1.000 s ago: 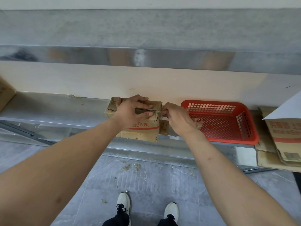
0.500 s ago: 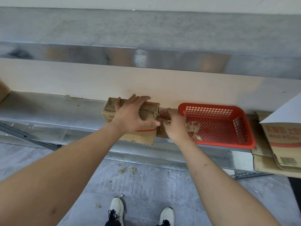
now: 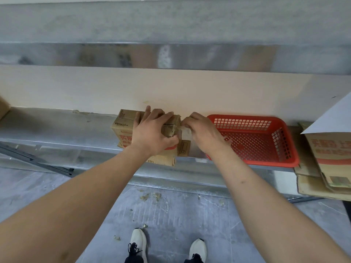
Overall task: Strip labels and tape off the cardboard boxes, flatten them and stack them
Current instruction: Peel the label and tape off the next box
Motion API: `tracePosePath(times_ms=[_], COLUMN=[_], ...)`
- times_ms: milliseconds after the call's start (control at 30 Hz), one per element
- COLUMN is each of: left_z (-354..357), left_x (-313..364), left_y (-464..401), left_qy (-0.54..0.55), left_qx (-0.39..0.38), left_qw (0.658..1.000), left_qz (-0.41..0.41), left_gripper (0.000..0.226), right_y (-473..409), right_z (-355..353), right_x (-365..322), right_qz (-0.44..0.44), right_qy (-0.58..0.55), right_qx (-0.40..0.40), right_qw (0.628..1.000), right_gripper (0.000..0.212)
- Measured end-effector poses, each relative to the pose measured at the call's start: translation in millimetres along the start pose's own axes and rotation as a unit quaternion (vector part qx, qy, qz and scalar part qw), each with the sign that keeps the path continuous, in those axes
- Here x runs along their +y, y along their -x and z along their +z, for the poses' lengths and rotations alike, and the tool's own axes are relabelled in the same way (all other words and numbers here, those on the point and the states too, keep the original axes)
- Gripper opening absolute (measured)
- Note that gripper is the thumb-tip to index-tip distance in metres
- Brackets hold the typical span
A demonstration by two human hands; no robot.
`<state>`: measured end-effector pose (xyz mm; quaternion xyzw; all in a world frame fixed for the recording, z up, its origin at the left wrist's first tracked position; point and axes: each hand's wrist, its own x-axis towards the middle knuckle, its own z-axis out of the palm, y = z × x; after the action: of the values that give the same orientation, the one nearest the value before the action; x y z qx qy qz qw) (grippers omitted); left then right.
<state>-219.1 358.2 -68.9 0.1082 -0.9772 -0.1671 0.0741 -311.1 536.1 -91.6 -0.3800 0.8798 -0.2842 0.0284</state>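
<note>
A small brown cardboard box (image 3: 123, 128) with red print sits on the metal shelf (image 3: 47, 128), against the pale back board. My left hand (image 3: 153, 133) lies over its top, fingers spread across it and thumb curled round the near right edge. My right hand (image 3: 201, 130) is at the box's right end, fingertips pinching a strip of clear tape (image 3: 185, 130) that runs off that end. A lower flap (image 3: 163, 160) of the box hangs over the shelf's front edge.
A red plastic basket (image 3: 254, 141) stands just right of my right hand. Flattened cardboard boxes (image 3: 330, 158) are piled at the far right under a white sheet. Another box corner (image 3: 3, 109) shows at the far left. Tape scraps litter the grey floor by my shoes.
My right hand rose from the box's lower right side to its top right corner, now pulling tape. My left hand stays on the box, fingers spread wider.
</note>
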Motion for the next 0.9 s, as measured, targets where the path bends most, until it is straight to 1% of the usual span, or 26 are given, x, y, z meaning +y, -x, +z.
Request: tracePosePath(times_ms=[133,233,367,433,533,600,667,733,767,800,833,900], left_z=[0,-1,-6,-10,-14,-15,-16,-18,-20,-22,-23,-24], left_x=[1,-1,-2,-1,-2,-6,-10,-16,-19,-23,-28,-40], left_y=[-2,-1,6,6,5,6,9,12,14,17,19,25], left_qy=[-0.007,-0.012,-0.007,-0.009,-0.008,-0.009,-0.021,-0.033,-0.035,-0.035,-0.036,-0.038], left_qx=[-0.01,-0.015,-0.026,-0.043,-0.061,-0.073,-0.085,-0.092,-0.094,-0.096,-0.097,-0.096], left_qw=[1.0,1.0,1.0,0.999,0.998,0.997,0.996,0.994,0.994,0.993,0.992,0.989], left_qz=[-0.003,-0.001,-0.003,-0.002,0.003,0.009,0.024,0.043,0.054,0.066,0.078,0.106], left_gripper=[0.082,0.085,0.089,0.091,0.091,0.091,0.091,0.088,0.087,0.086,0.085,0.082], right_y=[3,12,19,18,13,11,10,8,7,5,5,4], right_z=[-20,-16,-16,-24,-34,-39,-40,-38,-36,-34,-32,-28], right_x=[-4,-13,-31,-38,-43,-48,-54,-59,-61,-61,-62,-64], right_qz=[0.008,0.059,0.136,0.144,0.133,0.145,0.167,0.168,0.166,0.166,0.162,0.143], right_qy=[-0.015,-0.096,-0.262,-0.311,-0.364,-0.434,-0.513,-0.565,-0.576,-0.569,-0.547,-0.44], right_qx=[0.0,0.028,0.065,0.071,0.081,0.074,0.042,0.012,0.004,-0.001,-0.008,-0.026], right_qw=[1.0,0.993,0.953,0.937,0.918,0.886,0.841,0.808,0.8,0.805,0.821,0.886], right_gripper=[0.023,0.028,0.03,0.027,0.021,0.026,0.031,0.027,0.025,0.024,0.021,0.015])
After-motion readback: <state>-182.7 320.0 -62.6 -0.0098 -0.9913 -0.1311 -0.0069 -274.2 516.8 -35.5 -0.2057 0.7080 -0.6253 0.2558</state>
